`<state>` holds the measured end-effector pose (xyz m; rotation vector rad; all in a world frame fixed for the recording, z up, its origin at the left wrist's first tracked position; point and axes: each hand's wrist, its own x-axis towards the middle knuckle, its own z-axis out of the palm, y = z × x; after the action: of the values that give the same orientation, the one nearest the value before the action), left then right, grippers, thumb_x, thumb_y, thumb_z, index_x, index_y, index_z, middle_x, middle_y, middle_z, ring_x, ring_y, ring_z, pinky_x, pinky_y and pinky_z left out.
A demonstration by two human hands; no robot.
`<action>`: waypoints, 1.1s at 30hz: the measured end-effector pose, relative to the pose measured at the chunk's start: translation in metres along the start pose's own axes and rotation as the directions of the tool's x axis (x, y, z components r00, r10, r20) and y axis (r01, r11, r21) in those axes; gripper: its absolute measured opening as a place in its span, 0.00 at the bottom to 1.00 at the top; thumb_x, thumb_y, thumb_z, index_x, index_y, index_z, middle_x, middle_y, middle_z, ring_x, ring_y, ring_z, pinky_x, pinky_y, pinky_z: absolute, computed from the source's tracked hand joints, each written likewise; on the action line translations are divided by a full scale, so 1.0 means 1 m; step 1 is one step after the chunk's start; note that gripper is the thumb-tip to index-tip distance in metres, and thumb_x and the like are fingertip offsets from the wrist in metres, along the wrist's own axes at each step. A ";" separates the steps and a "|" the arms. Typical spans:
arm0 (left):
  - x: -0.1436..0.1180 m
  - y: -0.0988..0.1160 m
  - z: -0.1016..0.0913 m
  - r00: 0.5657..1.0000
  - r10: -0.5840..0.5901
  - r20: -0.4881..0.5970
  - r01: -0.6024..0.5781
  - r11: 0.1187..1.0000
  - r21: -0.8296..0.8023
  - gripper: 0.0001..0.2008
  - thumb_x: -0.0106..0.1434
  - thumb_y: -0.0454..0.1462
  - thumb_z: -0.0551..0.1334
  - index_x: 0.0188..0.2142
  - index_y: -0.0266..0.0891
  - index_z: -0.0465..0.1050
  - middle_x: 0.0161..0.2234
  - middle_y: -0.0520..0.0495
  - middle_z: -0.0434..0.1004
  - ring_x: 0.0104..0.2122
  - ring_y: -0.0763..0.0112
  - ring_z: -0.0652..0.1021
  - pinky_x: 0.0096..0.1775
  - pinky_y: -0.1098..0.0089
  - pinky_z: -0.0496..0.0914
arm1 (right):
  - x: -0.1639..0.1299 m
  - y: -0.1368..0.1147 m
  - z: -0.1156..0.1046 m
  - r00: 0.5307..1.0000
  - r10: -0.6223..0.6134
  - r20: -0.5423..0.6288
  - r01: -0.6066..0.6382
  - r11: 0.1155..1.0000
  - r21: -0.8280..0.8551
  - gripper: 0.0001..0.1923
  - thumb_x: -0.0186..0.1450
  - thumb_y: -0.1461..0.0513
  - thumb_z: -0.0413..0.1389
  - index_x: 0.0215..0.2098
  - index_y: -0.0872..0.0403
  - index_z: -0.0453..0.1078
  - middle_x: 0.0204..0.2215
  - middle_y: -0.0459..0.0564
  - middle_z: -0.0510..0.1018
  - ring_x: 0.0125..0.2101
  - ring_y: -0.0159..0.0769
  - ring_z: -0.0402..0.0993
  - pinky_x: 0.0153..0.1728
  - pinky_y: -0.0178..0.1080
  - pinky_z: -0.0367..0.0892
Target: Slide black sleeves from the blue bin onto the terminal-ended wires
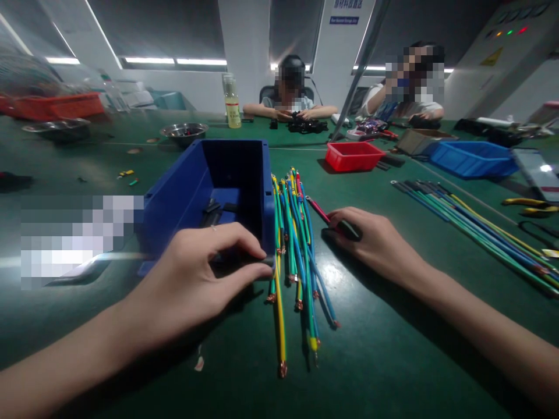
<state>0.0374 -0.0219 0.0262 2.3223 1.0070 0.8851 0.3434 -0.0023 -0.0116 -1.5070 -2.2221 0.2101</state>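
Observation:
My left hand (205,273) pinches a short piece of black tubing (267,262) between thumb and index finger, in front of the blue bin (174,180). Several black tube pieces (212,210) lie inside that bin. To the right, my right hand (371,235) is closed on a red wire (318,209) whose far end has a metal ring terminal. Between my hands lies a loose bundle of green, blue and yellow-green wires (292,233), with bare copper showing at their near ends.
More wires with black sleeves (471,227) lie at the right, near yellow-handled pliers (530,205). Behind stand a red tray (353,156), a blue tray (471,158), a metal bowl (184,132) and a bottle (233,105). Two people sit across the table.

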 end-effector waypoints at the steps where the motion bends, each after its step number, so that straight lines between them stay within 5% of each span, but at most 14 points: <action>1: 0.002 0.000 -0.002 0.998 -0.059 0.024 0.060 0.997 -0.040 0.04 0.62 0.41 0.68 0.35 0.45 0.77 0.33 0.54 0.82 0.32 0.71 0.82 0.27 0.76 0.72 | -0.001 0.001 -0.001 1.000 0.013 -0.028 -0.014 1.000 -0.018 0.08 0.68 0.58 0.54 0.40 0.53 0.72 0.39 0.52 0.80 0.36 0.40 0.77 0.36 0.42 0.72; 6: 0.011 0.002 -0.010 0.971 -0.210 0.116 0.223 0.969 -0.106 0.04 0.57 0.40 0.70 0.32 0.43 0.79 0.30 0.53 0.82 0.29 0.69 0.82 0.29 0.74 0.74 | -0.006 0.015 0.000 0.990 0.015 -0.137 -0.034 0.990 -0.138 0.11 0.68 0.61 0.51 0.44 0.54 0.73 0.38 0.53 0.80 0.35 0.41 0.77 0.33 0.41 0.72; 11: 0.016 0.006 -0.014 0.958 -0.225 0.179 0.256 0.951 -0.175 0.03 0.56 0.36 0.70 0.32 0.43 0.80 0.30 0.54 0.82 0.29 0.71 0.80 0.33 0.73 0.74 | -0.013 0.023 0.003 0.985 -0.038 -0.166 -0.021 0.940 -0.340 0.17 0.71 0.61 0.44 0.48 0.57 0.73 0.42 0.58 0.77 0.34 0.41 0.76 0.33 0.42 0.71; 17: 0.015 0.001 -0.014 0.959 -0.225 0.173 0.257 0.948 -0.190 0.08 0.55 0.34 0.71 0.36 0.43 0.79 0.34 0.54 0.82 0.32 0.72 0.81 0.35 0.74 0.75 | -0.016 -0.008 0.005 0.958 -0.007 -0.285 -0.052 0.978 -0.200 0.13 0.72 0.62 0.44 0.51 0.56 0.65 0.35 0.53 0.77 0.29 0.37 0.76 0.28 0.37 0.69; 21: 0.014 0.000 -0.015 0.957 -0.216 0.191 0.247 0.957 -0.153 0.07 0.56 0.36 0.71 0.36 0.44 0.80 0.32 0.55 0.83 0.29 0.72 0.80 0.33 0.75 0.76 | -0.021 -0.032 0.006 0.906 -0.187 -0.380 0.135 0.978 -0.159 0.10 0.71 0.65 0.48 0.51 0.53 0.61 0.32 0.48 0.76 0.25 0.31 0.73 0.26 0.33 0.68; 26: 0.015 0.001 -0.016 0.965 -0.189 0.183 0.215 0.968 -0.129 0.04 0.57 0.33 0.70 0.33 0.44 0.81 0.27 0.56 0.81 0.25 0.74 0.78 0.31 0.75 0.76 | -0.026 -0.043 0.003 0.877 -0.398 -0.268 0.354 0.914 -0.200 0.13 0.70 0.70 0.48 0.49 0.52 0.64 0.30 0.46 0.74 0.27 0.31 0.71 0.28 0.34 0.67; 33: 0.011 0.005 -0.013 0.979 -0.199 0.051 0.205 0.962 -0.181 0.05 0.55 0.37 0.72 0.33 0.43 0.80 0.28 0.55 0.81 0.26 0.73 0.79 0.27 0.76 0.73 | -0.029 -0.040 -0.001 0.809 -0.534 -0.246 0.432 0.823 -0.368 0.16 0.67 0.72 0.53 0.53 0.57 0.66 0.34 0.52 0.77 0.30 0.34 0.71 0.28 0.36 0.65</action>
<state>0.0365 -0.0148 0.0425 2.0315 1.0775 0.8201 0.3190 -0.0443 -0.0040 -0.9410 -2.3239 -0.5330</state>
